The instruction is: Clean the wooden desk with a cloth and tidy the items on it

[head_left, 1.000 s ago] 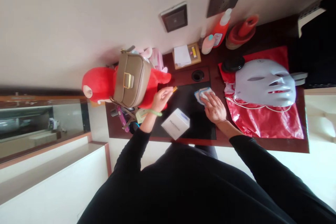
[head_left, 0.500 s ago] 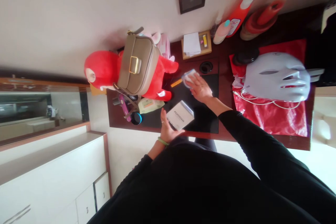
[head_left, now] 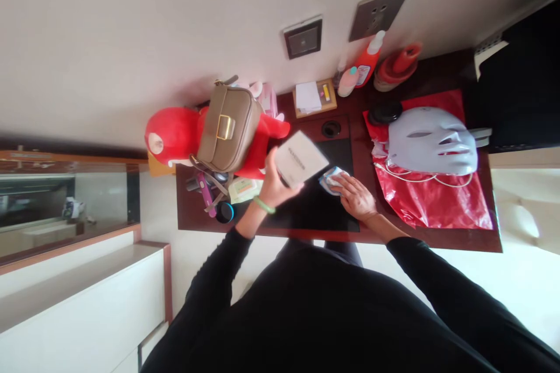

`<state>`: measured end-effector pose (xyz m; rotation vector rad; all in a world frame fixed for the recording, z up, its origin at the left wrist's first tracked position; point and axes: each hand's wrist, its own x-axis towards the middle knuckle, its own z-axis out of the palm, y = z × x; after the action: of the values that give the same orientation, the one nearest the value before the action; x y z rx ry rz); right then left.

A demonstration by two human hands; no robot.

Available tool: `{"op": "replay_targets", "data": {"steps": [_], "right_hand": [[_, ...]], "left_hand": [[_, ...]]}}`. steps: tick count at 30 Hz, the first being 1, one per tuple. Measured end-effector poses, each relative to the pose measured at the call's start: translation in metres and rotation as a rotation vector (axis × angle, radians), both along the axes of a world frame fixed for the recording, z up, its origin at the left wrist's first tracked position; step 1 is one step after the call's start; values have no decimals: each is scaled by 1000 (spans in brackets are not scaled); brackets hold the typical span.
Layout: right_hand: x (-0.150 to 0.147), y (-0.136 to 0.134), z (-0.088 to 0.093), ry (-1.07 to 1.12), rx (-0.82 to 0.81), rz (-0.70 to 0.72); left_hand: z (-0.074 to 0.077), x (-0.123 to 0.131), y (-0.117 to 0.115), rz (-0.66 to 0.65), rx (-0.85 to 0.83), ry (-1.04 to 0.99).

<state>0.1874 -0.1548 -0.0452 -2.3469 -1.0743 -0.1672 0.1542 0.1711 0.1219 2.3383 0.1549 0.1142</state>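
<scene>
A dark wooden desk (head_left: 437, 239) stands against a pale wall. Your left hand (head_left: 272, 179) grips a white box (head_left: 301, 158), holding it above the black mat (head_left: 315, 213), just before the red plush (head_left: 175, 134) and tan bag (head_left: 225, 128). Your right hand (head_left: 357, 199) lies flat, unclenched, fingers on a cloth (head_left: 326, 174) on the mat. A white mask (head_left: 431, 141) rests nearby.

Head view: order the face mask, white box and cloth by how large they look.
1. face mask
2. white box, held up nearer the camera, so perhaps flattered
3. cloth, partly under the right hand
</scene>
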Motion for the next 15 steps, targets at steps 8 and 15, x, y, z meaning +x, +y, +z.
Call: {"op": "replay_targets", "data": {"steps": [8, 15], "right_hand": [[1, 6, -2, 32, -31, -21], [1, 6, 1, -1, -9, -29]], "left_hand": [[12, 229, 42, -146, 240, -4], [-3, 276, 51, -110, 231, 108]]}}
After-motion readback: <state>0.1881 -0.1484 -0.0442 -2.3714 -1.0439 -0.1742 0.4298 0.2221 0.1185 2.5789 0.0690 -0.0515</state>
